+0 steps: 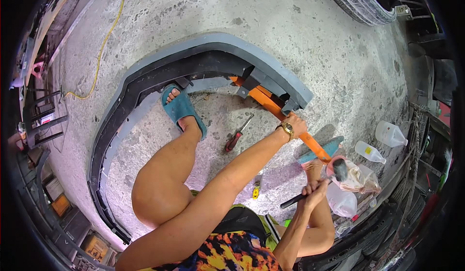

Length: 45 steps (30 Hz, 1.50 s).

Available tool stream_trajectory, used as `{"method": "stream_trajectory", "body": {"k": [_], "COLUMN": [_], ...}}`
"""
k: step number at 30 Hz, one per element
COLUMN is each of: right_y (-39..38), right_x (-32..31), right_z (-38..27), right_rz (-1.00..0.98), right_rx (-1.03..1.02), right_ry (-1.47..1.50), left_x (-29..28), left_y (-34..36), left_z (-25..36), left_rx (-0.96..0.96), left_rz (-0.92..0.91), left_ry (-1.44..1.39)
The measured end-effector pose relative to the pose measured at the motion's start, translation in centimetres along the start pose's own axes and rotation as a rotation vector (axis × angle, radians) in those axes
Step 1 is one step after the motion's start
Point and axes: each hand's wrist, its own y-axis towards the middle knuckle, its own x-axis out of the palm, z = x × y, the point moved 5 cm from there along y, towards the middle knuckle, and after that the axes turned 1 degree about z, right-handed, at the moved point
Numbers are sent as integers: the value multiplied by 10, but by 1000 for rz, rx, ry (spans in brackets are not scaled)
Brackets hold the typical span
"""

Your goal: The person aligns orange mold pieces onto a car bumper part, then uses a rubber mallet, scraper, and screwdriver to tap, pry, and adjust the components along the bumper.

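Observation:
My left hand, with a gold watch at its wrist, is wrapped around a long orange bar. The bar's far end slips under a dark bracket on a curved grey and black car bumper lying on the floor. In my right hand is a rubber mallet with a black handle. Its dark head is raised beside the bar's near end. A red-handled screwdriver lies inside the bumper's curve, and a small yellow-handled tool lies closer to me.
Plastic bottles and a large translucent jug are on the right, near a pinkish container. A tire stands at the far right. A yellow cord runs along the left floor. My sandaled feet are beside the bumper.

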Motion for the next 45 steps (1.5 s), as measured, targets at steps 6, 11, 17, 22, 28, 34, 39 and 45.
{"method": "stream_trajectory", "body": {"k": [6,11,17,22,28,34,39,45], "right_y": [44,63,70,58,33,35,18,22], "right_x": [-38,-64,-66,-48,-53,-7,45,39], "right_z": [-1,-14,-6,21,123,195,198,208], "right_rz": [22,12,-77,-254,-71,-133,-506,-720], "right_rx": [4,-33,42,163,412,40,-526,-359], "right_ry": [-175,39,-3,-313,-183,-779,-1033,-1301], "left_x": [2,1,16,23,31,5,4,6], "left_y": [0,11,15,12,-17,-48,-65,-78], "left_z": [-7,8,-3,-3,-12,-4,-12,-16], "left_rx": [-30,-85,-106,-102,-109,-116,-179,-182], "left_rz": [61,42,84,67,126,384,219,291], "left_ry": [-16,59,8,44,36,-181,-217,-286]}}
